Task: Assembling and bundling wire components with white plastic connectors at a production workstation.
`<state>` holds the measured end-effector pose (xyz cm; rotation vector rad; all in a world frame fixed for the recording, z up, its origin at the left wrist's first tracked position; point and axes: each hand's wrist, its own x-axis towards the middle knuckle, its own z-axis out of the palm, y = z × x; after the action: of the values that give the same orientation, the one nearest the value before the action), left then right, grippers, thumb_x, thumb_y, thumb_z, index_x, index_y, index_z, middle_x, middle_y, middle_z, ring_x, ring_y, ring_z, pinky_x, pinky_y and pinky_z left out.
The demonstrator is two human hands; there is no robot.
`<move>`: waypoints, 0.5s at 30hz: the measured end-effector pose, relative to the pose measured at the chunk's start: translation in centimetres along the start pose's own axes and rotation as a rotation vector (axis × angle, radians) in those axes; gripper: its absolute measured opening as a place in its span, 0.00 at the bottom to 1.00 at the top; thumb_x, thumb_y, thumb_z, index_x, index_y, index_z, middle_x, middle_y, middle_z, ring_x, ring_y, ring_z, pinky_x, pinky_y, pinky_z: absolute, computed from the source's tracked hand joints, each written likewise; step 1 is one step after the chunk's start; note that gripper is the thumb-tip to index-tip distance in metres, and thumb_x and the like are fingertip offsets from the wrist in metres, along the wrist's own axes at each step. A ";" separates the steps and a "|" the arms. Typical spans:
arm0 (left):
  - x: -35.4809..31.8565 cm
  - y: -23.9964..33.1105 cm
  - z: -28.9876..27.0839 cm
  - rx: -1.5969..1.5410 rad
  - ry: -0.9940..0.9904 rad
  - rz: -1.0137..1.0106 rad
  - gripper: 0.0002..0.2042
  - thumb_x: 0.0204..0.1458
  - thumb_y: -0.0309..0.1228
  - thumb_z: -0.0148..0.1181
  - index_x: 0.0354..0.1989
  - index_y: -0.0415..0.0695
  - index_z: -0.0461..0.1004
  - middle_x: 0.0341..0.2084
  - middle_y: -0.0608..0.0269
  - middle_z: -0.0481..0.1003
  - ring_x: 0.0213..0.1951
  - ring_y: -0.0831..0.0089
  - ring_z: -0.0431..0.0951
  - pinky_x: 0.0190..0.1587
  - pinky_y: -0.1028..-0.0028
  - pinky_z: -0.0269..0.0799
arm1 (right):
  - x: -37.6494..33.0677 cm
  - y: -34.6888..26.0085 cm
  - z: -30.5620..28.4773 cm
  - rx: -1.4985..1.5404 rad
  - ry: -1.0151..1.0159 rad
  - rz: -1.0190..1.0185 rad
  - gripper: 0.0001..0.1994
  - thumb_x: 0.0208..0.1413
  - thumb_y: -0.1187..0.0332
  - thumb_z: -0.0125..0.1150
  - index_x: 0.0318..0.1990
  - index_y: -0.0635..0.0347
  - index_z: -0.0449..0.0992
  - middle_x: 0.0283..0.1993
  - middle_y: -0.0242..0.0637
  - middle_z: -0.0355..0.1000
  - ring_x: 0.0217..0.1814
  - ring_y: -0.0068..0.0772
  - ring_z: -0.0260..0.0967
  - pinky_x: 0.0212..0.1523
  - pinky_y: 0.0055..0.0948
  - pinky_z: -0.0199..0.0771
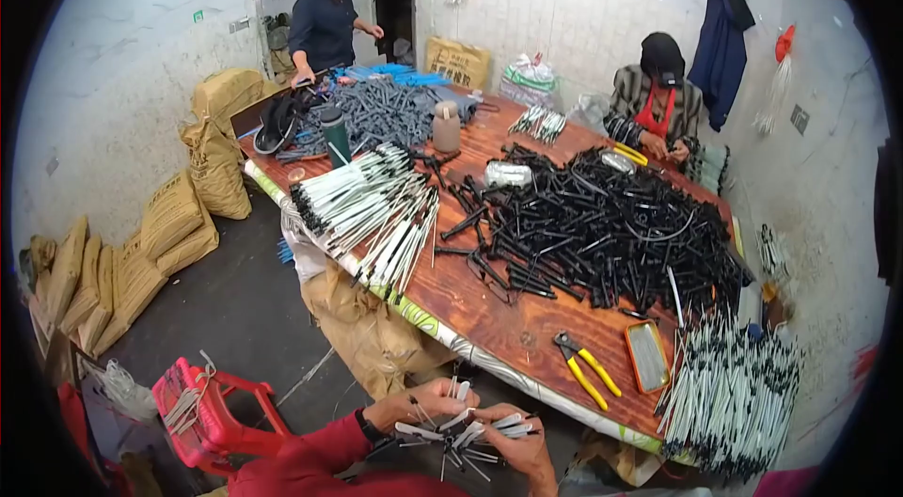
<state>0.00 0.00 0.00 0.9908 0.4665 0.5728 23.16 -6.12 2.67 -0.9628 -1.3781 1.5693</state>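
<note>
Just in front of the table's near edge, my left hand (425,404) is closed round a small bunch of thin white sticks with black ends (450,441), which fan out in several directions. My right hand (515,448) pinches the same bunch from the other side, with white pieces showing between its fingers. What exactly the fingertips grip is too small to tell. On the table nearest to my hands lie yellow-handled pliers (585,369) with dark jaws and an orange-rimmed tray (647,356) with a grey inside.
A large heap of black plastic parts (602,224) covers the table's (470,309) middle. White stick bundles lie at left (372,205) and right (729,394). Grey parts (386,116) are piled far off, near a standing person (324,22). Another person (658,102) sits opposite. A red stool (202,412) stands left.
</note>
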 end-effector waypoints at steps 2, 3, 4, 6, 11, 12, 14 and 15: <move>0.9 -0.9 0.2 0.063 0.034 0.046 0.17 0.52 0.44 0.71 0.34 0.42 0.78 0.31 0.70 0.72 0.38 0.77 0.71 0.43 0.75 0.65 | -0.2 0.0 -1.3 0.010 0.028 0.037 0.10 0.63 0.75 0.63 0.50 0.64 0.82 0.45 0.38 0.79 0.50 0.28 0.75 0.53 0.28 0.73; -0.3 -0.5 -0.1 0.104 0.042 0.046 0.16 0.53 0.43 0.70 0.34 0.42 0.78 0.31 0.69 0.72 0.38 0.77 0.72 0.43 0.75 0.65 | -0.4 -0.3 0.0 0.037 0.059 0.052 0.09 0.63 0.75 0.62 0.49 0.65 0.82 0.44 0.37 0.79 0.50 0.29 0.76 0.53 0.29 0.74; -1.9 -0.5 -0.5 0.097 0.062 0.050 0.15 0.53 0.42 0.70 0.34 0.42 0.78 0.31 0.69 0.72 0.38 0.76 0.72 0.43 0.74 0.65 | -0.6 -0.5 1.6 0.038 0.083 0.028 0.09 0.63 0.75 0.62 0.49 0.65 0.82 0.44 0.37 0.79 0.50 0.29 0.76 0.53 0.29 0.74; -1.6 -3.1 -1.8 0.056 0.039 0.119 0.13 0.54 0.40 0.70 0.34 0.42 0.79 0.31 0.67 0.73 0.38 0.74 0.72 0.42 0.73 0.65 | -0.3 -1.0 0.9 0.057 0.042 0.047 0.11 0.60 0.75 0.66 0.50 0.58 0.82 0.48 0.44 0.79 0.45 0.31 0.76 0.46 0.33 0.77; -1.9 -2.6 -1.9 -0.041 -0.098 0.159 0.11 0.56 0.35 0.69 0.35 0.39 0.79 0.31 0.64 0.74 0.38 0.71 0.72 0.42 0.72 0.65 | 0.2 0.2 1.3 -0.007 -0.014 -0.197 0.09 0.61 0.78 0.64 0.48 0.62 0.81 0.45 0.42 0.78 0.44 0.25 0.75 0.43 0.27 0.75; -1.8 -3.0 -2.0 -0.087 -0.092 0.162 0.10 0.56 0.34 0.68 0.35 0.40 0.78 0.31 0.65 0.73 0.38 0.73 0.71 0.41 0.73 0.64 | 0.3 0.8 1.3 0.001 0.011 -0.225 0.09 0.59 0.75 0.64 0.47 0.61 0.80 0.40 0.37 0.76 0.40 0.22 0.72 0.40 0.27 0.73; -1.7 -3.5 -2.2 -0.183 -0.072 0.164 0.08 0.58 0.32 0.66 0.35 0.40 0.77 0.33 0.66 0.72 0.37 0.77 0.70 0.40 0.75 0.63 | 0.5 1.8 1.4 0.021 0.055 -0.278 0.11 0.55 0.69 0.66 0.45 0.59 0.79 0.31 0.27 0.71 0.33 0.18 0.64 0.34 0.27 0.69; -1.6 -3.4 -2.2 -0.181 -0.079 0.164 0.08 0.58 0.32 0.66 0.35 0.40 0.77 0.33 0.66 0.72 0.37 0.77 0.70 0.40 0.75 0.63 | 0.6 2.0 1.6 0.017 0.060 -0.281 0.11 0.55 0.69 0.66 0.45 0.59 0.79 0.31 0.27 0.71 0.33 0.18 0.64 0.34 0.27 0.69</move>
<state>-1.72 -1.07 -3.83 0.8790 0.2592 0.7076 21.26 -6.26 0.84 -0.7629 -1.3893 1.3291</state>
